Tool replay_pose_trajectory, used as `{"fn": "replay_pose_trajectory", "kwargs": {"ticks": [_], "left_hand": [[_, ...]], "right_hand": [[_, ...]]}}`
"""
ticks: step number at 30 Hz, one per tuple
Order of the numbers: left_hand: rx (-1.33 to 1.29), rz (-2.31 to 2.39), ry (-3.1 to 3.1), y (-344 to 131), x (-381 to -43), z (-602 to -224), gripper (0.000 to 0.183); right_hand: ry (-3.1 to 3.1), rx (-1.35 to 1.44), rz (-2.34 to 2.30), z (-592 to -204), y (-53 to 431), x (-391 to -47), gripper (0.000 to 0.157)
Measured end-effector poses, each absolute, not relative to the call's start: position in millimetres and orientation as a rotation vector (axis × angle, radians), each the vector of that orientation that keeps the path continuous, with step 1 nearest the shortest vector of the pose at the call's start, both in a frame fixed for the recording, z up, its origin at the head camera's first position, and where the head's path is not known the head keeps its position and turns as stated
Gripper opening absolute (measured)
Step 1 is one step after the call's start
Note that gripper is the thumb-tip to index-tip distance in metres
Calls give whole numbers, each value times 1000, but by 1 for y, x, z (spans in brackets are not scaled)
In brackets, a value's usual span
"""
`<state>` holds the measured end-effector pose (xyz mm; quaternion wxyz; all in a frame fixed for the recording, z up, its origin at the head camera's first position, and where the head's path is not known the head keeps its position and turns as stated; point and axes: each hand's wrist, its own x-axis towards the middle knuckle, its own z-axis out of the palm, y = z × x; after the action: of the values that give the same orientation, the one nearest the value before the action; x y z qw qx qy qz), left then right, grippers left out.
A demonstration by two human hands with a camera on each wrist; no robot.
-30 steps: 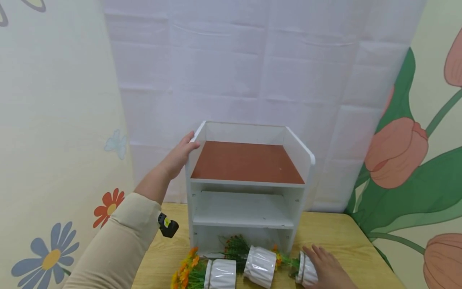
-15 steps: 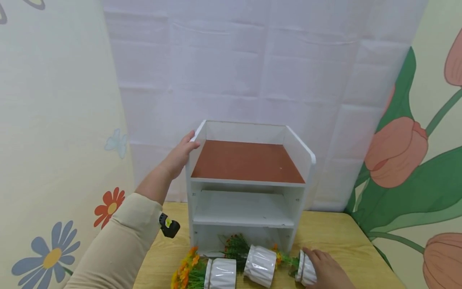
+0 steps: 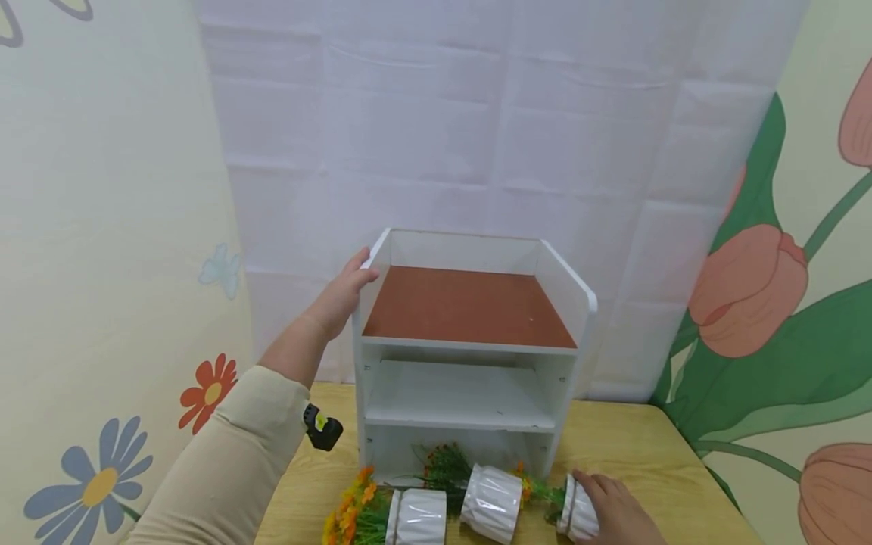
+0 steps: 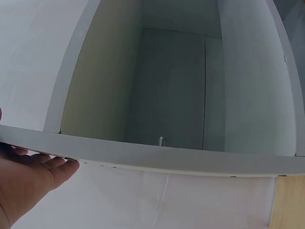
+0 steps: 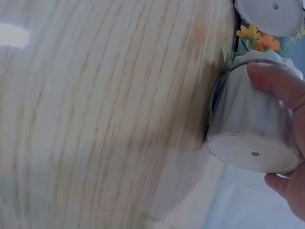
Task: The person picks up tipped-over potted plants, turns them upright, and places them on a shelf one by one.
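My left hand (image 3: 337, 299) holds the left side panel of a small white shelf unit (image 3: 470, 306) with a red-brown top. In the left wrist view its fingers (image 4: 62, 169) lie along the panel's outer side, with only a bit of thumb at the frame's edge. At the front right, my right hand (image 3: 620, 515) grips a white ribbed flowerpot (image 3: 579, 509) lying on its side, a twine band round its rim. The right wrist view shows my thumb (image 5: 271, 78) across this pot (image 5: 252, 109); its base has a small hole. Orange and yellow flowers (image 5: 259, 40) show beyond the rim.
Two more white flowerpots lie tipped before the shelf, one in the middle (image 3: 490, 501) and one to the left (image 3: 417, 518) with orange flowers (image 3: 350, 507). Red-dotted greenery (image 3: 446, 469) reaches the bottom compartment. Wooden table (image 3: 640, 435) extends right; a white cloth (image 3: 436, 113) hangs behind.
The fingers of my right hand have drawn in closer round the flowerpot. My left hand and the shelf unit stay in place.
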<state>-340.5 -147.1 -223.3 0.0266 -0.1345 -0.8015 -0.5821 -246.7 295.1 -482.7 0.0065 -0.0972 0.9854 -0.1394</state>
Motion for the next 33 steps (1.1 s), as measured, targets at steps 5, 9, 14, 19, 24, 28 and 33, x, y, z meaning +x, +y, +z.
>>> {"fn": "replay_pose_trajectory", "kwargs": {"ticks": [5, 9, 14, 19, 24, 28, 33], "left_hand": [[-424, -1788, -2470, -146, -341, -224, 66], [-422, -1773, -2470, -144, -341, -224, 66], [-415, -1758, -2475, -142, -341, -224, 65], [-417, -1758, -2477, -142, -340, -223, 65], [-414, -1769, -2477, -142, -340, -224, 65], [-417, -1771, -2473, -142, -340, -224, 65], [-409, -1774, -2474, -142, -342, -225, 65]], "right_hand": [[3095, -312, -467, -483, 294, -245, 94], [3116, -281, -502, -483, 293, -243, 95], [3108, -215, -600, -485, 293, -243, 96], [3138, -243, -681, -488, 295, -241, 97], [3189, -298, -749, -492, 296, -240, 94], [3164, -256, -814, -494, 296, -240, 94], [3087, -157, -894, -495, 297, -241, 97]]}}
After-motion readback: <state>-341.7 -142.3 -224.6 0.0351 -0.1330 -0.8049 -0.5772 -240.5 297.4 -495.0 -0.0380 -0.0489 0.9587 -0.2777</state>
